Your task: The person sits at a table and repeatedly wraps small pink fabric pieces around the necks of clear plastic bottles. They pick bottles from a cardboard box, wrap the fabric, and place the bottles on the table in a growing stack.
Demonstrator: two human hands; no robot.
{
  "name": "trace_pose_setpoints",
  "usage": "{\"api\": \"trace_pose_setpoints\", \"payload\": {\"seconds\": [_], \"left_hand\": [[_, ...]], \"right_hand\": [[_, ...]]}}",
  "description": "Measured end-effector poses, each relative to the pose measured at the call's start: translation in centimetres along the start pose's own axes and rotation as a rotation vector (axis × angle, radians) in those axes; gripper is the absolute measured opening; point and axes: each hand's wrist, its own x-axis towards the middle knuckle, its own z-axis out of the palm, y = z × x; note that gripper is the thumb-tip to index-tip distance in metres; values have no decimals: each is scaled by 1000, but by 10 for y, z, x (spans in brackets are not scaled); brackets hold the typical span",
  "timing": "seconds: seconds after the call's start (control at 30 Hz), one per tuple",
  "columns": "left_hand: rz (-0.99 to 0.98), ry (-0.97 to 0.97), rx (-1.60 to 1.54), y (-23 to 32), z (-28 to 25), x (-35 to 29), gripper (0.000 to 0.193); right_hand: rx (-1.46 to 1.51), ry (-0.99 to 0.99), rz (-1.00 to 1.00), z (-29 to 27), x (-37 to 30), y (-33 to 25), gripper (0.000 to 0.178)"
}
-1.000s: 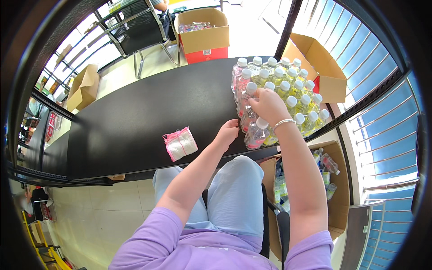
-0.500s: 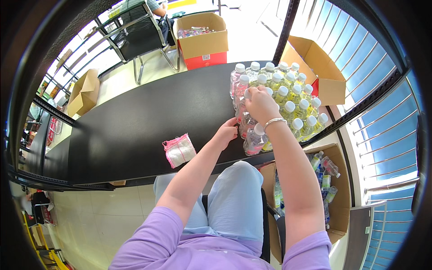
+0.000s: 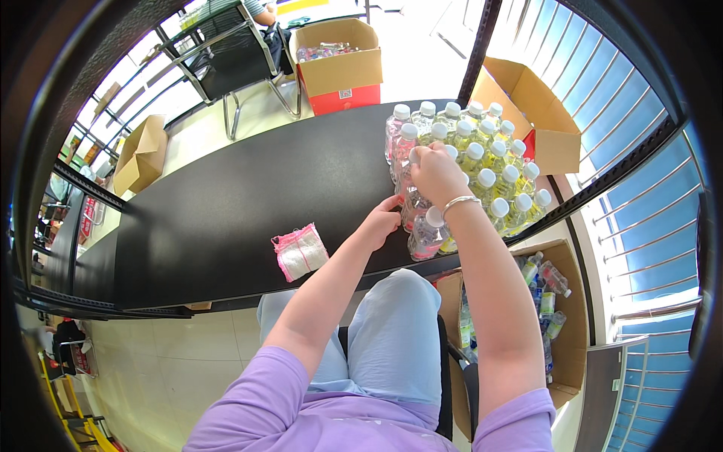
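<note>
Clear plastic bottles with white caps [image 3: 486,178] stand upright in a tight group at the right end of the black table. Those on the left side look pinkish, the others yellow-green. My right hand [image 3: 438,175], a silver bangle at its wrist, is closed with its fingertips on the white cap of a pinkish bottle [image 3: 404,183] at the group's left edge. Low down on that bottle's side, my left hand [image 3: 381,224] has its fingers curled against it; some fingertips are hidden. Nearest me stands another pinkish bottle [image 3: 427,239], just below my right wrist.
A folded white cloth with pink edging [image 3: 300,253] lies on the black table [image 3: 226,203]. Beside my right leg, a cardboard box [image 3: 570,354] holds loose bottles. More boxes stand beyond the table, one [image 3: 339,71] filled with small items. A person sits on a black chair [image 3: 237,64].
Almost nothing differs. Both hands stay at the same bottle, and the bottle group has only shifted very slightly in the picture.
</note>
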Motion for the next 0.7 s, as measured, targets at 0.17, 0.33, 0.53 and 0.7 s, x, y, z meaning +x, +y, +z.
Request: {"api": "trace_pose_setpoints", "payload": {"seconds": [0.17,0.33,0.53,0.7], "left_hand": [[2,8,11,1,1,0,72],[2,10,1,-3,-1,5,72],[-12,0,2,-2,0,3,72],[-32,23,-12,-2,-1,2,73]], "right_hand": [[-7,-63,62,-1,3,1,23],[10,-56,63,-1,4,2,23],[12,-44,68,1,4,3,22],[9,-31,64,-1,3,2,19]]}}
